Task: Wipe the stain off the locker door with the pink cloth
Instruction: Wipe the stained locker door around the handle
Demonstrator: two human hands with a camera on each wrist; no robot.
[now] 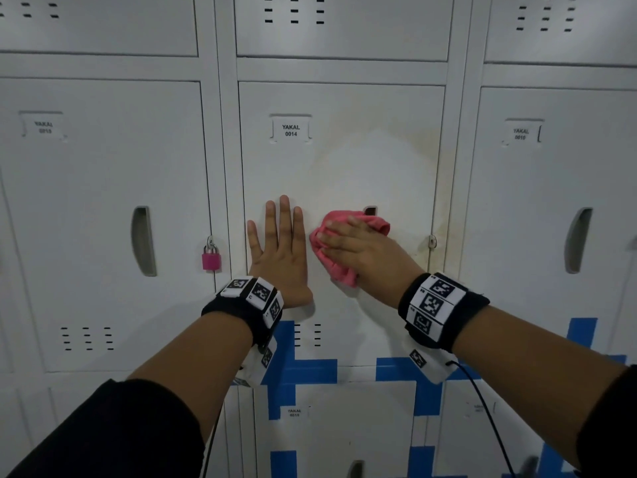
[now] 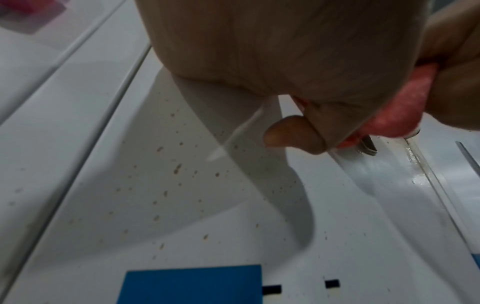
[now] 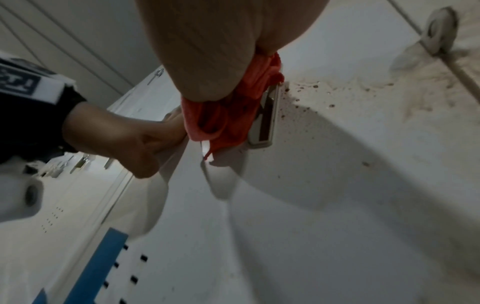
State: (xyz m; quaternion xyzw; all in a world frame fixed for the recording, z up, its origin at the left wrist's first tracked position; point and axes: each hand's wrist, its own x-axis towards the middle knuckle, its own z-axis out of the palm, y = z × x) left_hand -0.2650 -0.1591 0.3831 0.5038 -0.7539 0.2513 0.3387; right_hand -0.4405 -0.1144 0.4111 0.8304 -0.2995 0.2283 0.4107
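Note:
The grey locker door (image 1: 337, 167), labelled 0014, fills the middle of the head view. A yellowish-brown stain (image 1: 403, 131) arcs across its upper right and runs down the right edge. Brown specks (image 3: 309, 87) dot the door beside the handle recess (image 3: 267, 123), and more specks (image 2: 179, 168) lie below my left hand. My left hand (image 1: 279, 243) lies flat on the door with fingers straight and spread. My right hand (image 1: 348, 241) presses the bunched pink cloth (image 1: 339, 270) against the door, fingers stretched over it, just below the recess (image 1: 370, 211). The cloth (image 3: 223, 115) bulges out from under my palm.
A pink padlock (image 1: 211, 258) hangs on the hasp of the left neighbouring locker. An empty hasp (image 1: 432, 241) sits at the door's right edge. Blue tape (image 1: 300, 370) runs across the lockers below. Vent slots (image 1: 306, 334) sit low on the door.

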